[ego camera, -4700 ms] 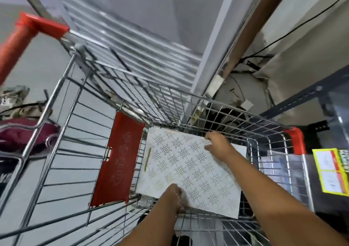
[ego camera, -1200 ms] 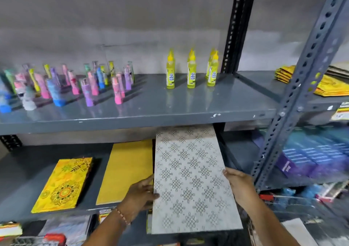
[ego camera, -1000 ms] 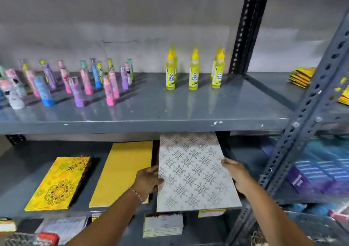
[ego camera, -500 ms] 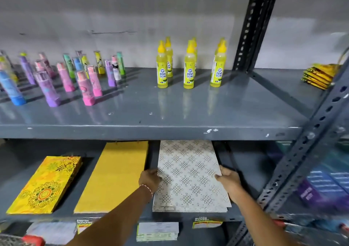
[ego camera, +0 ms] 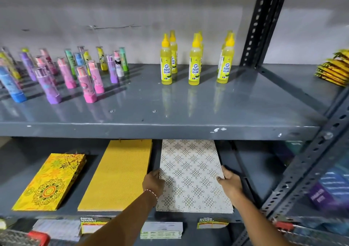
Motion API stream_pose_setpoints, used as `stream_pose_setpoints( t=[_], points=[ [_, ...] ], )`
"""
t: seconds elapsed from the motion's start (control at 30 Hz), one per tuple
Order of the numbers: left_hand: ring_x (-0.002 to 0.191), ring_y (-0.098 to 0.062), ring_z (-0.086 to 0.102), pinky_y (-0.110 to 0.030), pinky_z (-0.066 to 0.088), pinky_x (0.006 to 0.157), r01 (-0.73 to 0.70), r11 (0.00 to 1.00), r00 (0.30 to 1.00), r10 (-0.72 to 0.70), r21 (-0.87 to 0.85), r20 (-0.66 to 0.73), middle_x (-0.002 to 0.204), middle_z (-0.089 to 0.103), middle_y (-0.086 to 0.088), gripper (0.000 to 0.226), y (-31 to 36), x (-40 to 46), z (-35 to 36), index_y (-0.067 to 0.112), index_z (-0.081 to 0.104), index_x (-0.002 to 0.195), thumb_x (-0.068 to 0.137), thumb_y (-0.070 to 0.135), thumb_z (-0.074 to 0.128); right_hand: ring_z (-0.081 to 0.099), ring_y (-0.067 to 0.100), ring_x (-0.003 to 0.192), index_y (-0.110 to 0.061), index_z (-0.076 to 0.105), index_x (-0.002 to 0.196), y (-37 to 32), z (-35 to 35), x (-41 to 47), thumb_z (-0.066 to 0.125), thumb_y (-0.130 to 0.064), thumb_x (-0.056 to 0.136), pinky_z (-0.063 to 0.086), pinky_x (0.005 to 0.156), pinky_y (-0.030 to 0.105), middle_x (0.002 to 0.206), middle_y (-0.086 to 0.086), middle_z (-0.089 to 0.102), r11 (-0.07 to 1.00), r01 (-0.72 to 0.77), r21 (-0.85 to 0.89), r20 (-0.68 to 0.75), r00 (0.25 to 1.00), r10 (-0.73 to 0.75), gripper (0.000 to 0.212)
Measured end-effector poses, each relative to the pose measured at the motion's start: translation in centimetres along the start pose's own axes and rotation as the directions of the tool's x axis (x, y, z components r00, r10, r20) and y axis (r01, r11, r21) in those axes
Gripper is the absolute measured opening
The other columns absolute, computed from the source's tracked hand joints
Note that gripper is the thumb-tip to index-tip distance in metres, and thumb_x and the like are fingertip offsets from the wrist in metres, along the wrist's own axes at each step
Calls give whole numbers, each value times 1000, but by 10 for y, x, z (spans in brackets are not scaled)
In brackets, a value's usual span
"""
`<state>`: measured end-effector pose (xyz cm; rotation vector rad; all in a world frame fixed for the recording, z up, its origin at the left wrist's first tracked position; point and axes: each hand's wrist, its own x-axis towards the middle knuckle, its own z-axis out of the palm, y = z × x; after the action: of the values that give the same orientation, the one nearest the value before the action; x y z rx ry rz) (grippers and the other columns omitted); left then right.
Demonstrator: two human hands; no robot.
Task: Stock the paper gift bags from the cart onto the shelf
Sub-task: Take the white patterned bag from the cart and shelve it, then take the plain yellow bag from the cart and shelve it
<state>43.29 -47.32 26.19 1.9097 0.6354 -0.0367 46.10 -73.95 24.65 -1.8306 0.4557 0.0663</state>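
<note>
White patterned gift bag (ego camera: pixel 190 172) flat, long axis front-to-back on lower shelf (ego camera: pixel 264 170)

A flat white paper gift bag with a grey knot-pattern print (ego camera: pixel 190 172) lies face up on the grey metal lower shelf (ego camera: pixel 255 162), between the left hand (ego camera: pixel 153 183) and right hand (ego camera: pixel 231 182), both touching its side edges.

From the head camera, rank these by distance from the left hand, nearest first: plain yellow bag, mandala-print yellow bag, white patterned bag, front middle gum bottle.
Measured from the left hand:
1. White patterned bag, touching it on its right.
2. Plain yellow bag, just to its left.
3. Mandala-print yellow bag, far left on the same lower shelf.
4. Front middle gum bottle, on the upper shelf.
</note>
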Motion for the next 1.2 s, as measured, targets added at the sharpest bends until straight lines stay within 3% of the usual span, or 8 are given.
stream_pose_setpoints(
  t=[0.27, 0.33, 0.37, 0.57, 0.67, 0.8, 0.87, 1.2],
  points=[
    [79, -13, 56, -22, 47, 71, 58, 971, 998, -59, -231, 6, 115, 65, -5, 44, 7, -9, -3, 3, 56, 125, 81, 0, 62, 63, 28, 98, -12, 43, 137, -27, -1, -23, 60, -3, 86, 51, 78, 30, 130, 12, 60, 994, 26, -109, -60, 998, -32, 55],
    [75, -17, 49, -16, 44, 71, 87, 901, 996, -91, -425, 11, 116, 31, -5, 23, 13, -19, -21, -3, 65, 104, 82, 3, 62, 61, 34, 107, -12, 45, 136, -50, -1, -35, 58, -7, 87, 50, 86, 34, 128, 15, 61, 980, 106, -166, -110, 986, -125, 50],
    [77, -20, 51, -15, 45, 76, 105, 843, 994, -106, -527, 28, 77, 41, 0, 12, 13, -26, -35, 1, 66, 93, 83, 3, 61, 58, 33, 113, -13, 48, 134, -60, 2, -42, 58, -9, 88, 47, 92, 35, 128, 15, 60, 978, 153, -144, -110, 979, -169, 47],
    [142, -30, 28, -37, 24, 115, 83, 501, 987, -161, -861, 1, 148, 37, -12, 44, -27, -86, -173, 0, 37, 139, 97, 14, 41, 65, 2, 96, -7, 66, 110, -119, 88, -115, 58, 5, 85, 46, 80, 1, 109, 4, 69, 926, 312, 212, 252, 898, -360, 29],
    [143, -30, 24, -34, 22, 114, -44, 394, 949, -272, -918, -162, 154, 24, -15, 46, -78, -114, -252, 1, 33, 141, 98, 17, 37, 65, 7, 95, -6, 65, 110, -142, 172, -160, 55, 4, 87, 51, 76, 8, 100, -4, 71, 928, 291, 235, 552, 745, -374, 27],
    [102, -21, 57, -29, 41, 89, -192, 368, 833, -428, -910, -350, 119, 66, -4, 34, -159, -155, -338, 10, 49, 127, 98, 18, 34, 68, -5, 84, -10, 68, 104, -158, 288, -223, 56, 0, 87, 50, 80, 26, 97, -4, 73, 933, 309, 187, 792, 514, -329, 22],
    [124, -28, 49, -35, 35, 102, -247, 304, 747, -546, -920, -380, 132, 57, -7, 38, -204, -177, -376, 8, 47, 131, 98, 18, 34, 68, -7, 76, -7, 68, 101, -160, 350, -259, 56, 2, 87, 52, 73, 24, 95, 5, 73, 924, 352, 150, 872, 393, -292, 21],
    [100, -29, 44, -41, 37, 92, -309, -112, 413, -910, -944, -27, 122, 53, -15, 42, -428, -206, -438, 11, 43, 134, 96, 27, 37, 62, 14, 78, -8, 71, 97, -50, 628, -425, 60, -4, 86, 43, 51, 19, 90, 5, 70, 705, 686, -182, 974, 29, 224, 16]
  ],
)
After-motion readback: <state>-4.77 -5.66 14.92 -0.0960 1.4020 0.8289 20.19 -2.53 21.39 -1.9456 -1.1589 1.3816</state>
